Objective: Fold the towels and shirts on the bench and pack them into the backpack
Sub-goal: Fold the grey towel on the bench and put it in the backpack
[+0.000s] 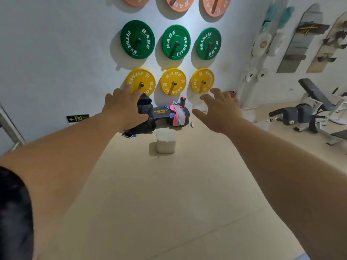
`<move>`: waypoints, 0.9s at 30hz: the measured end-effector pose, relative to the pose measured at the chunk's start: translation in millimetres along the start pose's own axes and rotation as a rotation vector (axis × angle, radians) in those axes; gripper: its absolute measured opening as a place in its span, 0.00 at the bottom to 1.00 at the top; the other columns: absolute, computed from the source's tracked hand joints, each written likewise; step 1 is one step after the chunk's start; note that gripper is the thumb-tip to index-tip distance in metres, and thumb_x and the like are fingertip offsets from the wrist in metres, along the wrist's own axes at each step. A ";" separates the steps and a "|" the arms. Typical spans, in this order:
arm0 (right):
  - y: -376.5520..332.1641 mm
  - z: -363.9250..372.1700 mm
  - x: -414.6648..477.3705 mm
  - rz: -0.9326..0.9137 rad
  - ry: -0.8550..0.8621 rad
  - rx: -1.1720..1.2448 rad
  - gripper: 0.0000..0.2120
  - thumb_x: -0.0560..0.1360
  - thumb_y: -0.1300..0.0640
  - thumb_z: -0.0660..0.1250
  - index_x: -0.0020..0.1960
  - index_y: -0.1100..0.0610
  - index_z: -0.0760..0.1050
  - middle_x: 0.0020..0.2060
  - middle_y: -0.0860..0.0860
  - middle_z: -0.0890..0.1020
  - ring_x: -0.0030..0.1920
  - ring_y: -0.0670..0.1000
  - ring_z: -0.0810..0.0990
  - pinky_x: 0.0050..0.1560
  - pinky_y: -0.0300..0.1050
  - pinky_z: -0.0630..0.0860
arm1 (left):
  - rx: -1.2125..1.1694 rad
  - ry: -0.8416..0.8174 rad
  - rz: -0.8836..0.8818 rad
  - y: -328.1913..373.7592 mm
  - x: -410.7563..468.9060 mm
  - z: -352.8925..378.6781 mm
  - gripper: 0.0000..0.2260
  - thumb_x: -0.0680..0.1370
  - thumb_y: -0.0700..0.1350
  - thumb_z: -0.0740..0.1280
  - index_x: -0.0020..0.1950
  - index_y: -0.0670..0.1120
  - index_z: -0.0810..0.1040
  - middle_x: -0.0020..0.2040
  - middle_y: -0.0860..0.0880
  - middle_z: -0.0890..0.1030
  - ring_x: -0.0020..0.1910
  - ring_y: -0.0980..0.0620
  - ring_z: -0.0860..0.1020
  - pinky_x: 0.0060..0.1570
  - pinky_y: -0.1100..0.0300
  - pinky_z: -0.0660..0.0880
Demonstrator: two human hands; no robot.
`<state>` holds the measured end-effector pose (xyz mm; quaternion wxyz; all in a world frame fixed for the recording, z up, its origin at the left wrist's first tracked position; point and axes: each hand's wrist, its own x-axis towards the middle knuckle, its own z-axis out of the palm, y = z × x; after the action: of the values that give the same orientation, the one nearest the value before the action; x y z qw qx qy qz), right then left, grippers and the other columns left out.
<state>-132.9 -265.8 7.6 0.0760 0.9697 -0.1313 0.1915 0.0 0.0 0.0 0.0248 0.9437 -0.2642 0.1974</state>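
outstretched, the left hand [124, 107] and right hand [221, 111] are both spread wide with straight fingers, holding nothing. a heap of towels and shirts [177, 114] in pink, grey and blue drapes over the right end of the bench [159, 112]; the dark backpack [145, 106] stands at its left end.

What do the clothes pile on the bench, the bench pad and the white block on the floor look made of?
Clothes pile: soft fabric, matte; it drapes in loose folds over the bench end. Bench pad: probably black vinyl, smooth, with printed yellow lettering. White block: perhaps foam or plastic, matte, rounded edges; too blurred to settle.
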 end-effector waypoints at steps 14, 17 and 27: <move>-18.4 163.5 246.7 0.088 -0.246 0.099 0.32 0.76 0.29 0.53 0.75 0.43 0.64 0.75 0.51 0.65 0.73 0.57 0.65 0.68 0.61 0.65 | -0.179 -0.182 0.011 -66.6 261.0 166.9 0.35 0.72 0.65 0.69 0.73 0.51 0.64 0.69 0.46 0.70 0.64 0.41 0.72 0.60 0.44 0.72; 1.1 208.7 303.9 0.095 -0.273 0.107 0.32 0.77 0.29 0.53 0.75 0.43 0.63 0.75 0.51 0.65 0.72 0.57 0.65 0.67 0.60 0.67 | -0.167 -0.202 0.012 -61.8 322.7 212.1 0.36 0.72 0.66 0.69 0.74 0.52 0.64 0.70 0.46 0.70 0.65 0.41 0.72 0.61 0.45 0.73; 90.4 359.2 510.5 0.082 -0.399 0.240 0.31 0.77 0.30 0.56 0.75 0.44 0.63 0.74 0.51 0.66 0.70 0.58 0.68 0.66 0.60 0.68 | -0.237 -0.345 -0.113 -18.4 519.6 357.7 0.37 0.70 0.67 0.68 0.75 0.54 0.63 0.72 0.49 0.69 0.68 0.42 0.70 0.64 0.42 0.72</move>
<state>423.1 -538.2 -112.6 -0.0753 0.9842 -0.1594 0.0134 544.5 -292.2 -127.9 0.1012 0.9673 -0.2327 -0.0013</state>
